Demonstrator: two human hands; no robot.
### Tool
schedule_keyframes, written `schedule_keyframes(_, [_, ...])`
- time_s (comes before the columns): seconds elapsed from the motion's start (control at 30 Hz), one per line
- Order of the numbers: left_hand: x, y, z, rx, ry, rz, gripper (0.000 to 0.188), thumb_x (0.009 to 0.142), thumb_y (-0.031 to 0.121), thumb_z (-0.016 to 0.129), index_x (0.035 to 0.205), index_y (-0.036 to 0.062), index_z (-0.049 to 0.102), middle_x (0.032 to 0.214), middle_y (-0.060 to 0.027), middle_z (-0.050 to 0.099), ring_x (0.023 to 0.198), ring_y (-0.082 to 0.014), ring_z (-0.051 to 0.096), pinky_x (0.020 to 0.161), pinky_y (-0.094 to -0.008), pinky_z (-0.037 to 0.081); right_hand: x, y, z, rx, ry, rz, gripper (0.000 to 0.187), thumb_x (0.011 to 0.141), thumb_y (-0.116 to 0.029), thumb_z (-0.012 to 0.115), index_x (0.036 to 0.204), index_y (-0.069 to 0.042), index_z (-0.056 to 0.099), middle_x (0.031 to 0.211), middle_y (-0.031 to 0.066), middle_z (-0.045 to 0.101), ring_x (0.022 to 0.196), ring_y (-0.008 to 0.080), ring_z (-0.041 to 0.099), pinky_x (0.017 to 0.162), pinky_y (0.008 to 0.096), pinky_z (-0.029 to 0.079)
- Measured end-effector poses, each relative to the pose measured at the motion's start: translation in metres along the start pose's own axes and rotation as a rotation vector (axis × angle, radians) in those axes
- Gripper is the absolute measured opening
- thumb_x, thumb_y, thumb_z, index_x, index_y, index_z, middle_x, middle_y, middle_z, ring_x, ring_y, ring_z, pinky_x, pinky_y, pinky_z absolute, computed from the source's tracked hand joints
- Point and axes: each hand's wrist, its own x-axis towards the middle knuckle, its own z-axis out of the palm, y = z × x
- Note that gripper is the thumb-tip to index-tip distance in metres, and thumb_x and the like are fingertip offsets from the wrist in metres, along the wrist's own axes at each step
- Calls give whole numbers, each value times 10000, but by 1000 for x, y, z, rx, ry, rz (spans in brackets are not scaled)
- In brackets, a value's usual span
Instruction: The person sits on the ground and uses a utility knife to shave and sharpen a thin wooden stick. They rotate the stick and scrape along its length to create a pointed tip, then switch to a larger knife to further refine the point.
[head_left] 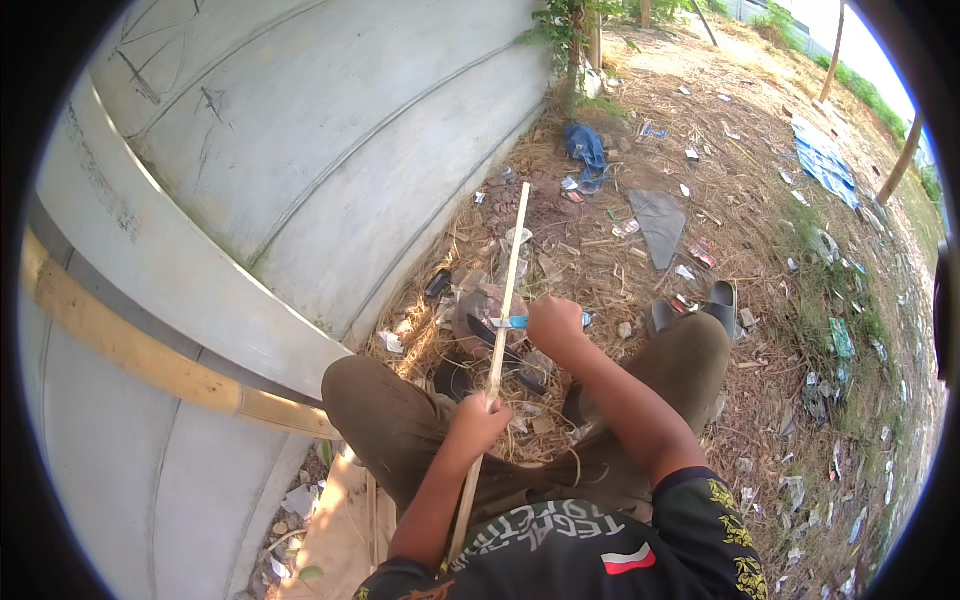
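A long, thin pale strip (516,245), of bamboo or wood, slants up and away from my lap. My left hand (477,428) is closed around its lower part, and the near end runs down past my forearm to my shirt. Higher up, my right hand (557,325) grips a blue utility knife (517,322). Its blade lies across the strip, at or very near the surface; whether it bites in cannot be seen. Most of the knife's handle is hidden in my fist, with a bit of blue showing on the far side.
A grey panel wall (330,130) rises at the left, with a bamboo pole (150,355) along it. Dry grass and litter cover the ground, including a blue plastic sheet (586,150), a dark grey flat piece (658,225) and a sandal (721,303) beside my right knee.
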Motion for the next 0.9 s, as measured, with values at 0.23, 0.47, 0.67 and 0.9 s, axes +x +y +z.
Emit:
schedule_keyframes(0.23, [-6, 11, 5, -54, -56, -16, 220, 869, 84, 651, 825, 140, 443, 635, 68, 447, 491, -34, 414, 423, -242, 342, 6, 9, 6, 35, 8, 65, 155, 820, -153, 642, 826, -72, 775, 835, 159, 751, 780, 328, 754, 666, 413, 591])
schedule_keyframes(0.47, [-14, 2, 14, -63, -187, -84, 190, 858, 177, 670, 790, 108, 506, 612, 30, 501, 477, -80, 484, 443, -272, 409, 26, 60, 7, 48, -17, 342, 166, 862, -164, 652, 921, -89, 788, 936, 136, 766, 887, 317, 757, 677, 410, 593])
schedule_keyframes(0.67, [-18, 4, 13, -84, -241, -58, 180, 870, 152, 662, 800, 126, 499, 610, 54, 474, 466, -62, 440, 428, -258, 382, 24, 65, -7, 255, 45, 484, 177, 832, -154, 651, 893, -50, 781, 915, 171, 759, 877, 352, 752, 689, 438, 586])
schedule_keyframes(0.9, [-16, 14, -9, -490, -367, -116, 320, 937, 111, 667, 762, 180, 408, 603, 80, 399, 451, -14, 307, 377, -204, 242, -4, 3, -12, 234, -68, 97, 249, 858, -261, 617, 887, -59, 761, 869, 189, 733, 826, 390, 726, 757, 485, 581])
